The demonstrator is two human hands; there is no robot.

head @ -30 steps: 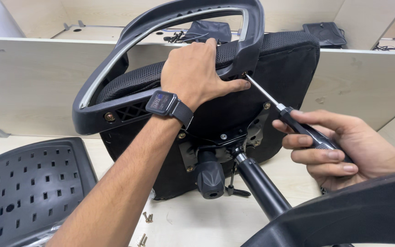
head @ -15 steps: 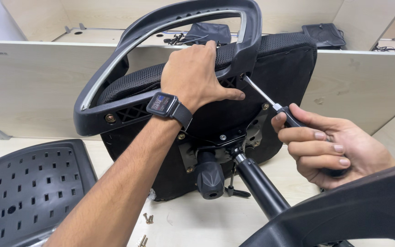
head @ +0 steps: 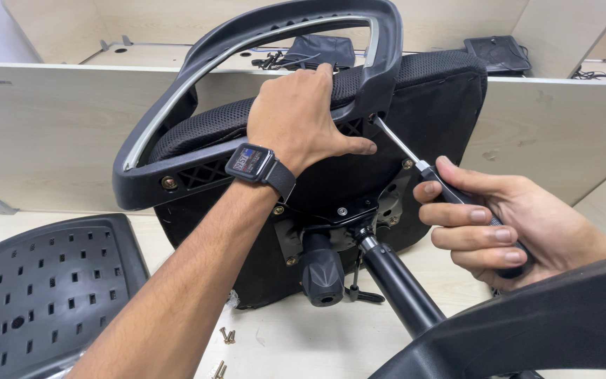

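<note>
Black mesh seat [head: 429,140] is tipped up on its edge on the tabletop [head: 296,337], underside facing us, so we're looking straight at the mounting plate [head: 348,210], the knob [head: 322,270] and the gas cylinder [head: 398,284] sticking out toward us.

Our left hand [head: 299,123] is draped over the armrest [head: 247,91], fingers curled over the top of the seat edge and thumb stretched out flat along the underside, pressing the armrest bracket against the seat. There's a watch [head: 255,163] on that wrist.

Our right hand [head: 499,217] has its fingers wrapped tight around the dark handle of a screwdriver [head: 422,168]. The shaft angles up and to the left, and the tip sits right at the spot where the armrest bracket meets the seat, just beside the left thumb. We can't make out the screw head itself, the tip covers it.

Down on the tabletop, a few loose screws [head: 227,335] lie near our left forearm. A perforated black plastic panel [head: 36,281] rests at the lower left, well apart from the seat. Another curved black part [head: 548,330] cuts across the bottom right corner, close to the camera, under our right hand. Behind the seat runs a pale wooden partition [head: 57,133].
</note>
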